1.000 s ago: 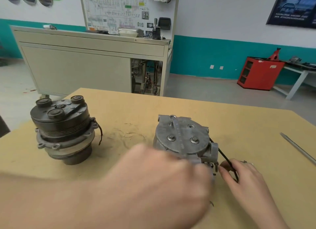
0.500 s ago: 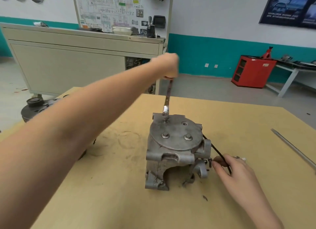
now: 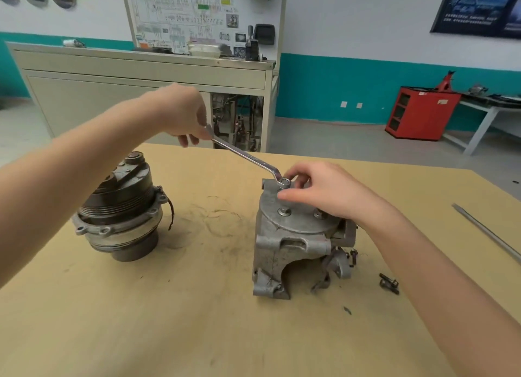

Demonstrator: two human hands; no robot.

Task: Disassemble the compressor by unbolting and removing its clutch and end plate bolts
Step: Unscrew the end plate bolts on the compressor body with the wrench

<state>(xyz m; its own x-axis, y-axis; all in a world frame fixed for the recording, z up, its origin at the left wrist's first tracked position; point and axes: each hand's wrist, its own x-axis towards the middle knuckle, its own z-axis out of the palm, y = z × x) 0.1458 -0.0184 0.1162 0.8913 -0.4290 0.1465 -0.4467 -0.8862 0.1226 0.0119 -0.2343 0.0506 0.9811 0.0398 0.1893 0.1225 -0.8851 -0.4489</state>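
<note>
Compressor (image 3: 293, 244) upright, wrench (image 3: 245, 155) swung leftward, right hand (image 3: 329, 190) now pinching its ring

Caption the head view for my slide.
Left hand holds wrench on compressor end-plate bolt; right hand steadies its ring end.

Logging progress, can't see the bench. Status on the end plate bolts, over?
Left hand grips wrench handle. Right hand pinches its ring end on far end-plate bolt. Two nearer bolts in place. Nothing blocking.
</note>
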